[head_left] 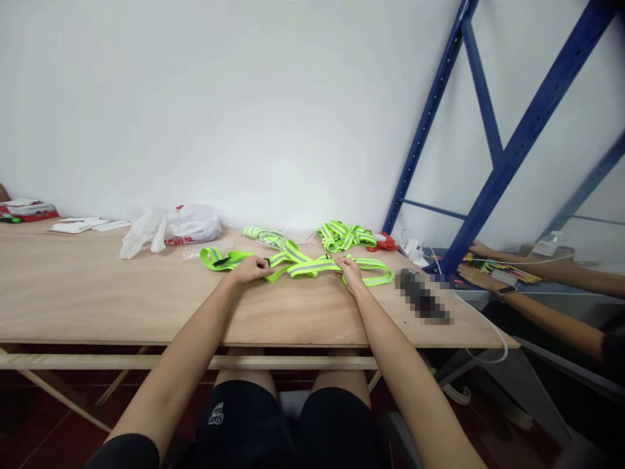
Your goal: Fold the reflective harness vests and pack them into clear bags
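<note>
A lime-yellow reflective strap harness (303,268) with a grey stripe lies in loops across the wooden table, stretched between my two hands. My left hand (252,268) pinches the harness beside a small black buckle part (267,262). On the other side, my right hand (349,270) grips the strap near a black slider, its fingers partly hidden. One loop spreads to the right of that hand. Left of my left hand, another loop bears a black clip (221,262).
Behind lie a heap of similar straps (344,236) and a bagged one (270,238). A white plastic bag (188,225) stands at back left. A blue metal frame (508,153) rises at right, where another person's arms (541,306) reach over a neighbouring table.
</note>
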`<state>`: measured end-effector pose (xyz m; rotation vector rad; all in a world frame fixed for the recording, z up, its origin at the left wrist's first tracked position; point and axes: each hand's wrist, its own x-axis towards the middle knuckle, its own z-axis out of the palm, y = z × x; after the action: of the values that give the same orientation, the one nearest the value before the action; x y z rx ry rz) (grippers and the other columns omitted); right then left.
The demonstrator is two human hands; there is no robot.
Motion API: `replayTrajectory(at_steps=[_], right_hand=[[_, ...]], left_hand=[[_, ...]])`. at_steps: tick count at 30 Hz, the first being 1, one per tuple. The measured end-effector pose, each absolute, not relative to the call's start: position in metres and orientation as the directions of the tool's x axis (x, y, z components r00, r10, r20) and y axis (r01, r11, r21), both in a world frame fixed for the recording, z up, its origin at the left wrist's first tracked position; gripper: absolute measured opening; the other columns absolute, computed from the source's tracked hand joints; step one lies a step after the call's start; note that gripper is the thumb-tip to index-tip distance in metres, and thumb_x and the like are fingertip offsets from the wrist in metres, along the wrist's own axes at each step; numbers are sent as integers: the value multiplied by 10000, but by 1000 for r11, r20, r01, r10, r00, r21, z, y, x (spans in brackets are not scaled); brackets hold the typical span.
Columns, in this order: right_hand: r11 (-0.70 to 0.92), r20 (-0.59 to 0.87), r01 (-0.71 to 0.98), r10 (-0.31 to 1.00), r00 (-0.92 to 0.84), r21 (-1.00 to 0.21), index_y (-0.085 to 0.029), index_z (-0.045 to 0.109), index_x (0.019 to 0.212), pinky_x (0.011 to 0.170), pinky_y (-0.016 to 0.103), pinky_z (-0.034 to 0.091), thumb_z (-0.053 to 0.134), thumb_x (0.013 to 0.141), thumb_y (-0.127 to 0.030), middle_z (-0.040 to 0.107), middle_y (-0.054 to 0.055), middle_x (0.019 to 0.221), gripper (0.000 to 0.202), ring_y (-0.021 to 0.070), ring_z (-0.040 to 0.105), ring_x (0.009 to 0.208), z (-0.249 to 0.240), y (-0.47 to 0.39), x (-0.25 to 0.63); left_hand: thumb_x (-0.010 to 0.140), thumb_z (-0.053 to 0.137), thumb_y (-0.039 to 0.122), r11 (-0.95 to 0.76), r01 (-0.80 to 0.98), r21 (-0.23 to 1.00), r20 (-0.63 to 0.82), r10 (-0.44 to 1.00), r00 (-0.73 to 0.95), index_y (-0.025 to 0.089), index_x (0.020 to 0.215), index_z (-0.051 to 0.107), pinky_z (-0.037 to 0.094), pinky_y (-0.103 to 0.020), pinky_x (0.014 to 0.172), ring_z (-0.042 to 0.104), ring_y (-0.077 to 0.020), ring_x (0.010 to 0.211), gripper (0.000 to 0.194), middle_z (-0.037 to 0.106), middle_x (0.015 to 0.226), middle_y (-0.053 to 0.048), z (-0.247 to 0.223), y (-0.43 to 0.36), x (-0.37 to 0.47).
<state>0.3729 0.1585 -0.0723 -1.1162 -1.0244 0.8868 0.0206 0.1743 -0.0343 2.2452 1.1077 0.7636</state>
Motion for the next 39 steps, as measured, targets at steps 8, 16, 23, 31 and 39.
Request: replayTrajectory(at_steps=[8, 16, 23, 31, 39], right_hand=[[198, 161, -108, 946, 281, -974, -214, 614, 623, 666, 346, 556, 853, 544, -473, 680, 8, 756, 361, 227, 640, 809, -68, 154, 372], [217, 136, -215, 932, 337, -952, -224, 581, 636, 621, 364, 551, 840, 540, -425, 657, 8, 685, 341, 222, 640, 692, -67, 158, 376], [267, 135, -340, 921, 365, -902, -240, 584, 703, 645, 360, 571, 821, 565, -369, 675, 4, 752, 303, 212, 648, 712, -65, 159, 378], [293, 167, -387, 930, 329, -874, -241, 528, 693, 706, 358, 570, 807, 596, -409, 680, 13, 771, 341, 217, 660, 776, -60, 156, 377], [257, 166, -352, 949, 268, -900, -239, 540, 713, 673, 347, 535, 812, 604, -451, 672, 9, 742, 362, 222, 656, 760, -57, 152, 379]], left_hand=[[738, 675, 517, -655, 568, 498, 351, 752, 558, 218, 878, 728, 464, -285, 719, 639, -226, 809, 335, 731, 895, -39, -36, 173, 41], [792, 515, 316, -664, 620, 418, 415, 747, 519, 205, 845, 709, 451, -317, 713, 616, -237, 775, 230, 724, 854, -54, -31, 174, 38], [799, 511, 360, -594, 626, 506, 521, 789, 327, 199, 861, 607, 415, -292, 656, 548, -189, 667, 198, 650, 723, -10, -29, 178, 18], [810, 517, 392, -597, 570, 565, 541, 789, 290, 206, 769, 547, 420, -288, 657, 568, -196, 718, 194, 650, 750, -24, -28, 177, 19], [809, 560, 439, -553, 551, 625, 462, 831, 309, 203, 749, 516, 418, -272, 622, 564, -168, 632, 247, 610, 649, 13, -25, 171, 18]])
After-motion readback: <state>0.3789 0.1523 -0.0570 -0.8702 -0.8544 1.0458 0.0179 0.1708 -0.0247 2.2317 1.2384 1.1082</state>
